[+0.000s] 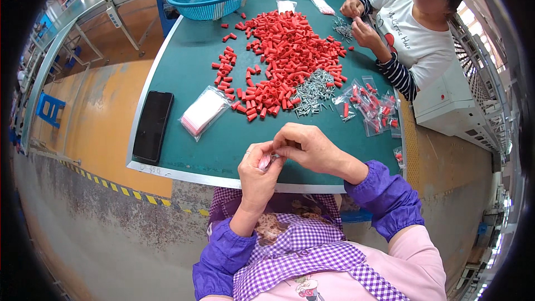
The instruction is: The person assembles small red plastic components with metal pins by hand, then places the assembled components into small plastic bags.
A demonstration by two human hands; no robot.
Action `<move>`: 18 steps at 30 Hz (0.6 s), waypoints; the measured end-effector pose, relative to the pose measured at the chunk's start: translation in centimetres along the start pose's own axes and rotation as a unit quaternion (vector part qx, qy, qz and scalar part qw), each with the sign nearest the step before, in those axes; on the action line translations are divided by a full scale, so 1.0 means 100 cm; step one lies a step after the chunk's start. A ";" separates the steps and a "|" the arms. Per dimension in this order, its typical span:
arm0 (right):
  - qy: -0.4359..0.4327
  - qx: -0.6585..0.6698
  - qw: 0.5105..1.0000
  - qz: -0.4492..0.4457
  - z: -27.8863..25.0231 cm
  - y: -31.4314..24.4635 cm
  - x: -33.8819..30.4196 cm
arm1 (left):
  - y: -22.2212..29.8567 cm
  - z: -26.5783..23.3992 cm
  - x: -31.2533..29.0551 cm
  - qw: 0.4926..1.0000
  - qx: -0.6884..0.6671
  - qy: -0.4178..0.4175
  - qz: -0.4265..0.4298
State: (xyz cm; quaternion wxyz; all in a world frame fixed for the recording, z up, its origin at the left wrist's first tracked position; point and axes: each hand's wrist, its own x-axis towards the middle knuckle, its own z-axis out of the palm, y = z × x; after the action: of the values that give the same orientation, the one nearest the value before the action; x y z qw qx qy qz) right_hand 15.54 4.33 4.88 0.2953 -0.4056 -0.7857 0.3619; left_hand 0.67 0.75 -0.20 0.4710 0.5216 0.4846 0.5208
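In the head view, the person's left hand (256, 179) and right hand (313, 147) are meeting just above the middle of the near edge of the green tabletop (189, 58) with the pale metal rim. A small crumpled piece of clear, pinkish plastic film (264, 161), apparently a bag, is sitting between them. The left fingers are closing around it from the left and below; the right fingers are bunching together and pinching at its upper right side. Its long axis is staying unreadable, since the fingers are covering most of it.

Beyond the right hand, the nearer of the two, a loose pile of silver metal screws (314, 93) is lying toward the right edge, touching a large heap of short red plastic tubes (290, 44). Filled clear plastic bags (374, 112) are resting by that right edge. A flat stack of white, pink-edged plastic bags (206, 110) is lying off the left hand's side, between it and a black rectangular phone (152, 125) near the near-left corner.
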 end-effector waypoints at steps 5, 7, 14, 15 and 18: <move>0.034 0.174 0.968 0.176 0.007 0.008 -0.008 | -0.008 0.004 0.000 0.997 0.019 -0.002 0.068; 0.047 0.109 0.976 0.181 0.006 0.004 -0.009 | -0.009 0.004 -0.003 0.999 0.004 -0.001 0.035; 0.135 0.289 0.925 0.205 0.004 0.020 -0.015 | -0.002 0.005 -0.006 0.988 -0.145 -0.024 -0.044; 0.137 0.277 0.919 0.245 -0.006 0.022 -0.016 | -0.002 0.002 -0.005 0.982 -0.180 -0.031 -0.044; 0.061 0.323 0.917 0.224 0.000 0.028 -0.023 | 0.001 -0.003 -0.002 0.963 -0.254 -0.043 -0.075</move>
State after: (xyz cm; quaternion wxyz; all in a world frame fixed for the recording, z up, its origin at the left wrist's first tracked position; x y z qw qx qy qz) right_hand 17.86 3.55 2.25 0.3687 -0.4747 -0.4952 0.6274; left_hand 0.38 0.55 -0.13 0.6458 0.3689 0.3537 0.5672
